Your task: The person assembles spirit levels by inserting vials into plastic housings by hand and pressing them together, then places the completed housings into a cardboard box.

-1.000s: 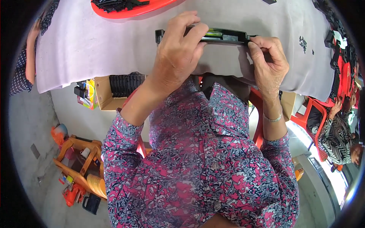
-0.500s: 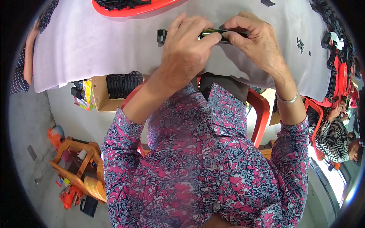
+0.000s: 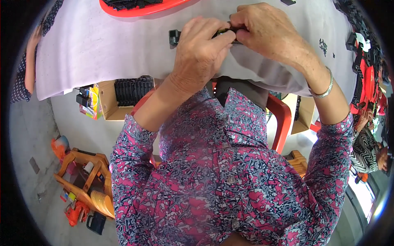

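A long black part with a greenish strip lies on the grey cloth-covered table. My left hand covers its middle, fingers curled down on it. My right hand grips the same part from the right, fingertips meeting the left hand's. Only the part's left end and a sliver between the fingers show. A silver bangle sits on my right wrist.
A red tray of black parts lies at the table's far edge. More black and red parts crowd the right side. Under the table stand cardboard boxes of black parts, a red chair and a wooden rack. Another person is at left.
My right hand has slid left along the black part from its right end until it meets my left hand; both now cover most of the part.
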`<state>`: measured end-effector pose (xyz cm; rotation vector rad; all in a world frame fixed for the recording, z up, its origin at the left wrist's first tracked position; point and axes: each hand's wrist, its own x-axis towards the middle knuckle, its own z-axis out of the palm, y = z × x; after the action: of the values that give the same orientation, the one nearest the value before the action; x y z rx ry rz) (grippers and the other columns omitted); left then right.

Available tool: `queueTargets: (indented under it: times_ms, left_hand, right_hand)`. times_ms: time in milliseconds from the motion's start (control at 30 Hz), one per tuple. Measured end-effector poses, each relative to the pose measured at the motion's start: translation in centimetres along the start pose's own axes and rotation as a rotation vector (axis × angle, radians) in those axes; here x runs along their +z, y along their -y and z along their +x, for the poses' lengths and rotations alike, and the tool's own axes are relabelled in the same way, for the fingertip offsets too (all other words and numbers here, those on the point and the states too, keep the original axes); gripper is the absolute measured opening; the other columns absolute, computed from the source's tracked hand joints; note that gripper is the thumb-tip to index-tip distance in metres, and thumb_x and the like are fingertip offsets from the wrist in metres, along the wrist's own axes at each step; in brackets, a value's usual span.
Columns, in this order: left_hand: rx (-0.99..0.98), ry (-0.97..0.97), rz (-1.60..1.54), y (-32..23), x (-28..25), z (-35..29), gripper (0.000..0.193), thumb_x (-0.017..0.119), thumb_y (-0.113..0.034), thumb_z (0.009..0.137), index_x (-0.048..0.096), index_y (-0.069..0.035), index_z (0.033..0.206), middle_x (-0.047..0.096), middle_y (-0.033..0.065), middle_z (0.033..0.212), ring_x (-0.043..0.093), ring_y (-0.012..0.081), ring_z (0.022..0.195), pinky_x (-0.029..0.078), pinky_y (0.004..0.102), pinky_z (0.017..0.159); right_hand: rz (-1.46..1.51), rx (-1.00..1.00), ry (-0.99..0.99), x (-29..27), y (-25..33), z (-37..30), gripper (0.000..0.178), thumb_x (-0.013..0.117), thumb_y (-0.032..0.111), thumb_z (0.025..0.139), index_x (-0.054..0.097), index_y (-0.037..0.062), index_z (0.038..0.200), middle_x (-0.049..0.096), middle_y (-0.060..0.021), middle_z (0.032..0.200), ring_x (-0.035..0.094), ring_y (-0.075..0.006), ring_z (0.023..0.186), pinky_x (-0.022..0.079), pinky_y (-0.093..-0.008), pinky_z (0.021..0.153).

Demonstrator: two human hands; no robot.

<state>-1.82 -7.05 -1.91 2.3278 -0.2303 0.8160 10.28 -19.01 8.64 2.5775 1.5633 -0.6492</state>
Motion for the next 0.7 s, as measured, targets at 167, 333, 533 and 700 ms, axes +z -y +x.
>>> queueTargets:
  times_ms: [167,333,533,700]
  left_hand:
    - [-0.007,0.002,0.003,0.0,-0.1,-0.1,0.021,0.074,-0.005,0.069,0.070,-0.008,0.089,0.064,0.0061,0.100,0.062,0.0265,0.096,0.046,0.0442,0.093]
    - [-0.012,0.002,-0.025,-0.1,-0.1,0.1,0.020,0.074,-0.006,0.069,0.071,-0.009,0.089,0.064,0.0055,0.099,0.061,0.0268,0.096,0.047,0.0425,0.089]
    - [-0.037,0.000,-0.025,-0.1,-0.2,0.0,0.019,0.073,-0.006,0.069,0.071,-0.010,0.087,0.064,0.0040,0.098,0.061,0.0263,0.095,0.047,0.0409,0.087]
    - [-0.051,0.023,-0.009,-0.3,-0.4,0.1,0.016,0.072,-0.008,0.071,0.071,-0.009,0.086,0.064,0.0036,0.098,0.061,0.0258,0.095,0.047,0.0404,0.087]
  right_hand:
    - [0.119,-0.063,-0.141,0.5,-0.2,0.4,0.014,0.067,0.011,0.079,0.072,-0.0011,0.080,0.068,-0.0229,0.078,0.069,-0.0406,0.079,0.054,-0.0473,0.069]
    - [0.096,-0.050,-0.073,0.4,-0.3,0.4,0.012,0.067,0.010,0.078,0.071,-0.0014,0.080,0.067,-0.0229,0.078,0.068,-0.0399,0.079,0.054,-0.0459,0.069]
    - [0.117,-0.078,-0.100,0.8,-0.4,0.6,0.012,0.068,0.010,0.077,0.069,-0.0019,0.077,0.066,-0.0221,0.079,0.067,-0.0401,0.079,0.054,-0.0441,0.068]
    - [0.247,-0.042,-0.194,2.5,-0.8,0.3,0.010,0.065,0.008,0.077,0.061,-0.0006,0.081,0.060,-0.0150,0.080,0.061,-0.0378,0.077,0.046,-0.0463,0.066]
